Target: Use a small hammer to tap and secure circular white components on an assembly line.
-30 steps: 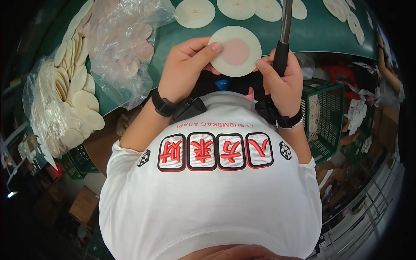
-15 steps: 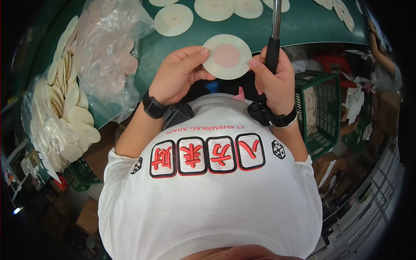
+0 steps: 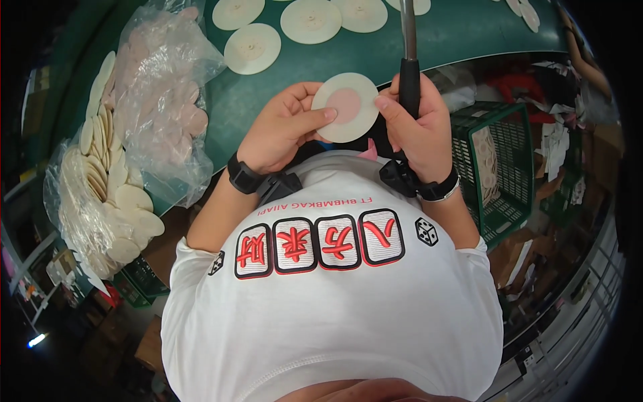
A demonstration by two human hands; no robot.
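Note:
A thin round cream disc (image 3: 365, 120) with a smaller pink circle (image 3: 344, 106) in its middle is held over the table's near edge. My left hand (image 3: 284, 128) pinches it, the thumb lying on its face by the pink circle and the fingers behind. My right hand (image 3: 427, 134) is closed round the black grip of a metal-shafted tool (image 3: 410, 87); the shaft runs up out of view, so its kind cannot be told. The right thumb and index finger are at the disc's right edge.
Several cream discs (image 3: 252, 49) lie on the green table (image 3: 435, 40). On the left are a clear plastic bag (image 3: 167, 94) of pink discs and a bagged heap of cream discs (image 3: 130, 201). A green crate (image 3: 502, 147) stands right; another person's arm (image 3: 589, 63) shows far right.
The disc has tilted and come slightly nearer me. My left thumb has moved from its rim inward onto its face. The view has shifted slightly.

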